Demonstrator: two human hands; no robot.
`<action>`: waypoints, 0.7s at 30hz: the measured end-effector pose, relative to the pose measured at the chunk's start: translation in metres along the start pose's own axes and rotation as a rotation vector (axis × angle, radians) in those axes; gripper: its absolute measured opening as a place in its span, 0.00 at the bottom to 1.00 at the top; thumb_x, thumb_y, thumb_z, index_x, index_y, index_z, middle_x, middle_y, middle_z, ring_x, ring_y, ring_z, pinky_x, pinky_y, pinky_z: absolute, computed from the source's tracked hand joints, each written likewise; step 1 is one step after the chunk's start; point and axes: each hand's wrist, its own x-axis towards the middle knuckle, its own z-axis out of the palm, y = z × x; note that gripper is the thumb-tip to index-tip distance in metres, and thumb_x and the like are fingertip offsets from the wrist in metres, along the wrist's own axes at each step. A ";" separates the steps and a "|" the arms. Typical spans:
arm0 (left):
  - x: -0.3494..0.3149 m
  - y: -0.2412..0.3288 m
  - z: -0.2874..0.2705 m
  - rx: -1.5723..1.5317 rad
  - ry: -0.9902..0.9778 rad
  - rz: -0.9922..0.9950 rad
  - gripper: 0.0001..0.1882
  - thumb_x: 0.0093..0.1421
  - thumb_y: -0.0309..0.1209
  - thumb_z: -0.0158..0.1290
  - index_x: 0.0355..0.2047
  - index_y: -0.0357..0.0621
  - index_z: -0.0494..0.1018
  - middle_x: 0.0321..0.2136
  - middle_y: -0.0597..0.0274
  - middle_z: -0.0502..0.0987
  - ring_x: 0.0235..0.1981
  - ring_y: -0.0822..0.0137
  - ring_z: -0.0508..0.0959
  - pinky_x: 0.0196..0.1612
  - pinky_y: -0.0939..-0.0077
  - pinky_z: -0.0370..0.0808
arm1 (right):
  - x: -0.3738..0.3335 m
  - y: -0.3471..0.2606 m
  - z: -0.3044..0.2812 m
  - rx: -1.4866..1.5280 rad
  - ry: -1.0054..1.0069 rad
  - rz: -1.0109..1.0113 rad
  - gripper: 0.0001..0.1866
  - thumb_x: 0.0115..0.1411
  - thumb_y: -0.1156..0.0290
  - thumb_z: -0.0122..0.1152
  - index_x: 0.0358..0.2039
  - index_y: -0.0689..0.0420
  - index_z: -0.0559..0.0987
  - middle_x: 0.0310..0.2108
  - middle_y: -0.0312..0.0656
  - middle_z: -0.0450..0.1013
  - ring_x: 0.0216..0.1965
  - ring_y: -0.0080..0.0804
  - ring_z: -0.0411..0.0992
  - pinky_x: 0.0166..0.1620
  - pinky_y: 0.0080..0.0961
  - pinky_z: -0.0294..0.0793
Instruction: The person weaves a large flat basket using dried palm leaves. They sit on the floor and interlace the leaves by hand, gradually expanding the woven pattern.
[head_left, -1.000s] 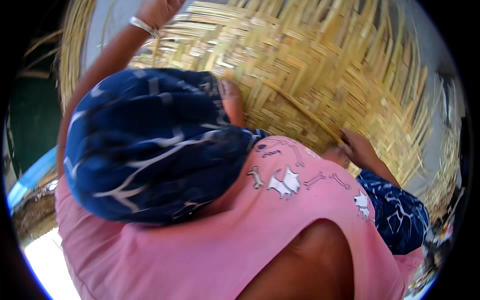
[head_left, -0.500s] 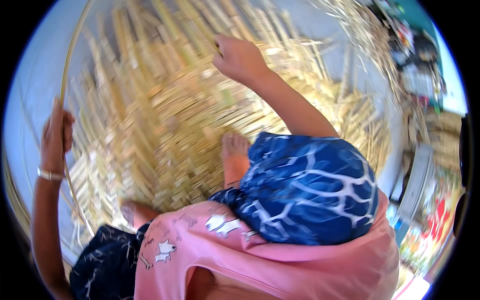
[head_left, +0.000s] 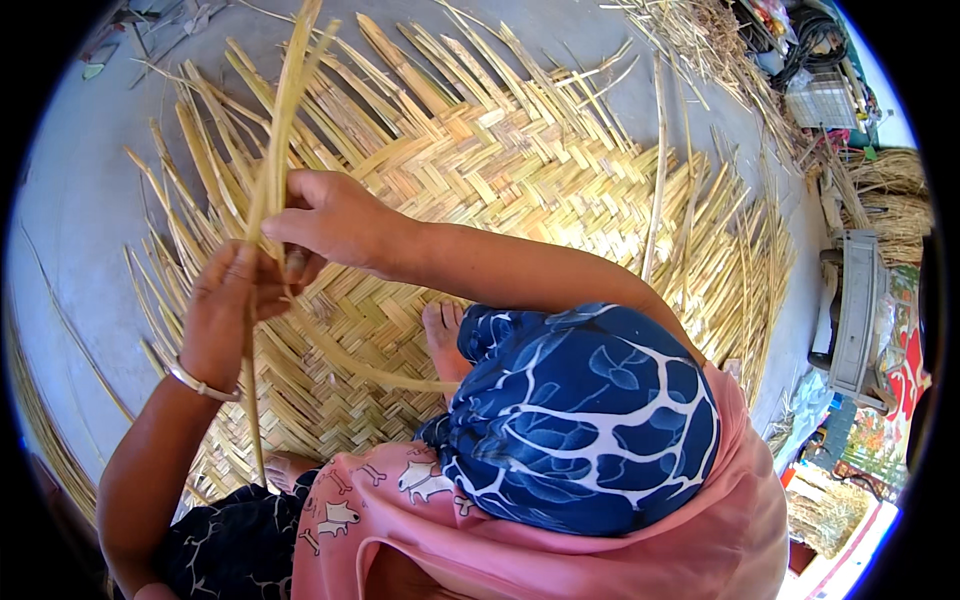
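My left hand (head_left: 222,305) is closed round a long pale-green split reed strip (head_left: 288,105) that stands up past the fingers. Its lower length hangs below my wrist. Against the same strip, just above the left hand, my right hand (head_left: 335,222) pinches with thumb and fingers; some fingertips are hidden. Another thin strip (head_left: 375,372) curves down from the hands toward my knee. Beneath both hands lies a woven reed mat (head_left: 590,175) in a herringbone pattern, with loose strip ends (head_left: 390,60) sticking out along its far and left edges. My bare foot (head_left: 440,330) rests on it.
Grey floor (head_left: 90,240) surrounds the mat. At the far right lie a heap of straw-like scraps (head_left: 700,50), a black coiled cable (head_left: 815,45) and a white basket (head_left: 822,102). A grey metal frame (head_left: 858,310) and tied bundles (head_left: 885,195) stand along the right side.
My right hand has come left and nearer, from over the mat's far part to the strip beside my left hand. My left hand has moved right, over the mat, still gripping the strip.
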 end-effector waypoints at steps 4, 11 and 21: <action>-0.006 0.006 0.017 0.042 -0.009 -0.077 0.14 0.68 0.42 0.40 0.36 0.46 0.68 0.23 0.68 0.72 0.23 0.77 0.73 0.29 0.84 0.71 | 0.000 0.011 -0.010 0.027 -0.008 0.078 0.12 0.59 0.66 0.56 0.37 0.62 0.72 0.29 0.42 0.74 0.25 0.28 0.76 0.27 0.22 0.77; -0.012 0.000 0.021 0.029 -0.105 -0.080 0.14 0.67 0.42 0.43 0.37 0.45 0.69 0.24 0.71 0.71 0.22 0.79 0.70 0.26 0.84 0.66 | -0.006 0.006 -0.014 0.023 -0.066 0.026 0.09 0.54 0.70 0.61 0.31 0.62 0.75 0.24 0.40 0.73 0.21 0.24 0.72 0.23 0.19 0.70; -0.015 -0.008 0.000 0.222 -0.251 -0.030 0.14 0.52 0.36 0.59 0.31 0.41 0.69 0.23 0.61 0.74 0.27 0.70 0.75 0.36 0.75 0.72 | 0.012 -0.058 -0.049 -0.156 0.203 -0.420 0.09 0.60 0.69 0.57 0.34 0.64 0.77 0.23 0.36 0.72 0.24 0.21 0.68 0.30 0.19 0.70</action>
